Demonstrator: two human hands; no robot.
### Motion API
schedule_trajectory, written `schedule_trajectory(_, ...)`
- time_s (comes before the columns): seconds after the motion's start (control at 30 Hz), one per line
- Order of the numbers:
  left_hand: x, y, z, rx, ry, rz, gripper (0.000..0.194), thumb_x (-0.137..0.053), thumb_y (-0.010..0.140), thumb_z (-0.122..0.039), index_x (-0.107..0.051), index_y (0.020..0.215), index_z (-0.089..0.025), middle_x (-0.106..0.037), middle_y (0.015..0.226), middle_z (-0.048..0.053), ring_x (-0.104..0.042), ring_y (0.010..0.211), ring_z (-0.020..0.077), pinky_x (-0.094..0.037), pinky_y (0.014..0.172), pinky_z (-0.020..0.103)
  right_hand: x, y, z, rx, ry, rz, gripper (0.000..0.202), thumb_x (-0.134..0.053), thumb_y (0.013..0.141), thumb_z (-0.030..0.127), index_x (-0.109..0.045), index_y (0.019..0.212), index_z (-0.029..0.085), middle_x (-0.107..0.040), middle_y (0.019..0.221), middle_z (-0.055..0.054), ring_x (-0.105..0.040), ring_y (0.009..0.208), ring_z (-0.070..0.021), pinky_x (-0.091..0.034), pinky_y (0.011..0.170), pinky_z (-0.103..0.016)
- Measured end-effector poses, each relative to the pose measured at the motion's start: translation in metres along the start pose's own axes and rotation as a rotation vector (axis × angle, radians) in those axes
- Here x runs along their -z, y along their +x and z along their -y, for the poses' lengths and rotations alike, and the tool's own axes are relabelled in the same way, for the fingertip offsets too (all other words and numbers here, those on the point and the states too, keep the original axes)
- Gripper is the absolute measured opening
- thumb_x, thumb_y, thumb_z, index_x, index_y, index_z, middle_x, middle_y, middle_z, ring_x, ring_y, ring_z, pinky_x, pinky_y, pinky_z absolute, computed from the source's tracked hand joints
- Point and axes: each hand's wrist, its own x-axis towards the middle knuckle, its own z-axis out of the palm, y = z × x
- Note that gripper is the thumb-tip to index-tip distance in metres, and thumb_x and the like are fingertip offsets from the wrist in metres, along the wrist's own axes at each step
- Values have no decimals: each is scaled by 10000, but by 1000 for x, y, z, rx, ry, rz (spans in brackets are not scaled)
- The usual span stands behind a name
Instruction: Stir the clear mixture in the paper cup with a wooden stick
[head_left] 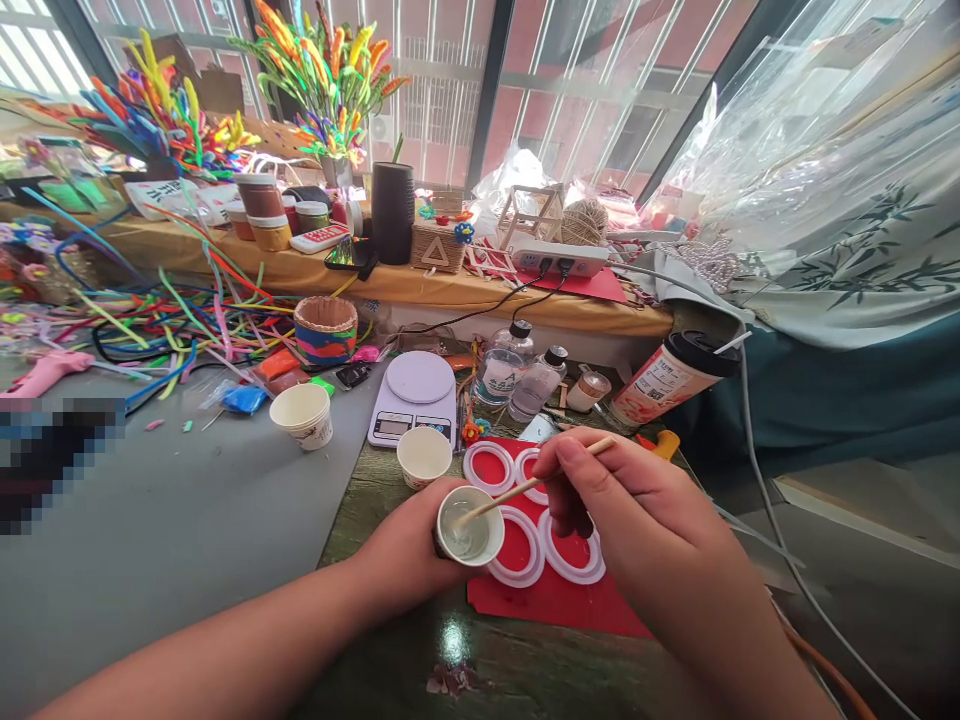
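A paper cup (491, 540) with clear liquid in it is gripped by my left hand (409, 545), its mouth tilted toward me. Between the thumb and fingers of my right hand (607, 490) is a thin wooden stick (517, 490), its lower end dipped into the liquid. Behind and below the cup, several white ring-shaped molds (574, 575) lie on a red sheet (540, 605). The cup and my right hand hide parts of them. Just beyond my left hand stands a second paper cup (424, 458).
A lilac kitchen scale (416, 395), two clear bottles (501, 368) and a lidded drink cup (667, 375) stand behind. Another paper cup (301, 415) is on the grey table (225, 520), near scattered pipe cleaners (142, 320). A grey cable (750, 430) hangs at right.
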Motion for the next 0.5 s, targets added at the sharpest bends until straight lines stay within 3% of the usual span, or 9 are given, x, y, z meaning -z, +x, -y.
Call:
schedule_trajectory(0.17,1,0,-3,-10,17,0,536,-928,776,-334,-738,1268,-234,-810,1264,86,-764,1154,330,-618,1020,431,-1,-1,5,-19,-8,-151,418,-629,1129,553,-748,887,234,-645,677,-10,-608,608,-187,-489,538,-283)
schedule_trajectory(0.3,0,-1,-1,-8,-2,-2,537,-936,777,-321,-735,1269,-241,-814,1245,77,-768,1127,320,-627,989,417,-2,0,4,-15,34,-79,455,-629,1124,588,-737,862,232,-633,658,-5,-587,571,-185,-477,517,-289)
schedule_trajectory(0.37,0,-1,-1,-6,-17,-2,549,-941,765,-313,-736,1269,-236,-818,1250,84,-770,1125,323,-628,993,420,-1,1,2,1,-21,-132,444,-646,1118,572,-725,838,236,-607,633,3,-551,549,-178,-442,503,-287)
schedule_trajectory(0.43,0,-1,0,-6,-18,-8,548,-940,760,-302,-740,1267,-239,-820,1252,86,-770,1131,327,-625,1002,425,-1,1,1,19,-24,-177,418,-647,1122,550,-736,860,236,-625,653,-5,-582,575,-186,-460,520,-289)
schedule_trajectory(0.5,0,-1,-1,-8,-13,-6,535,-939,763,-297,-742,1258,-245,-820,1243,79,-770,1125,325,-624,1000,423,0,2,1,36,29,-109,420,-624,1133,555,-749,894,233,-658,689,-19,-628,610,-197,-501,542,-292)
